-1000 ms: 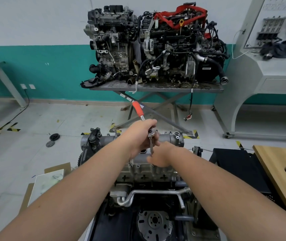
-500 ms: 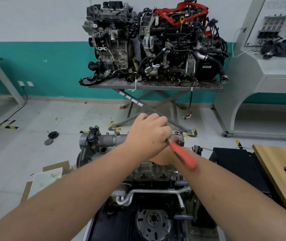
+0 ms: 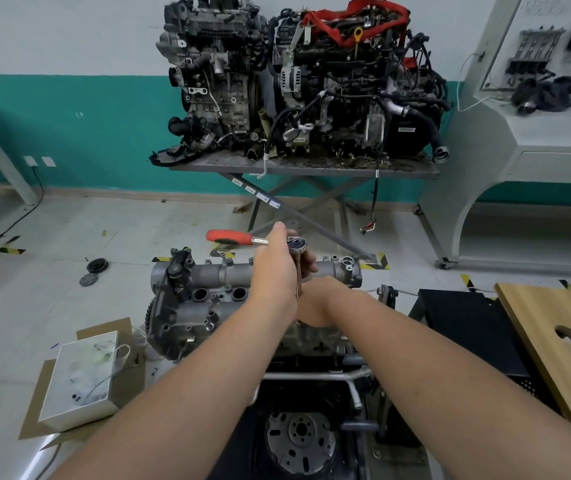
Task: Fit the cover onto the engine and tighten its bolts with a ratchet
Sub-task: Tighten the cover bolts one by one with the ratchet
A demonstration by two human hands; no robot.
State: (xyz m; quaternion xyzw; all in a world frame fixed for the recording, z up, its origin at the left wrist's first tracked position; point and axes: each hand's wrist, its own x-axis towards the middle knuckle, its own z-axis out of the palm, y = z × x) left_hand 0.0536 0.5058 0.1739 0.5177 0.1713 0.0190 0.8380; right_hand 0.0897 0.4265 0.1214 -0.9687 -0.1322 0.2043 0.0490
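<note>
Left hand (image 3: 275, 268) wraps round the ratchet (image 3: 260, 240) near its head, fingers curled on the shank; the red grip points out toward 9 o'clock from the head, roughly level. An extension bar (image 3: 298, 278) drops straight down from the ratchet head toward the top of the engine (image 3: 208, 306). Right hand (image 3: 318, 301) sits low at the foot of the extension bar, at 5 o'clock from the left hand; its fingers are hidden behind the left wrist, so whether it grips the bar cannot be told. The silver cover (image 3: 228, 273) lies along the engine's top, running 9 to 3 o'clock under both hands. At 8 o'clock from the engine, a white box (image 3: 79, 379) rests on flattened cardboard (image 3: 34, 403). At 12 o'clock, two more engines stand on a scissor-leg table (image 3: 312, 167). A wooden board (image 3: 561, 327) with a round hole lies at 3 o'clock.
</note>
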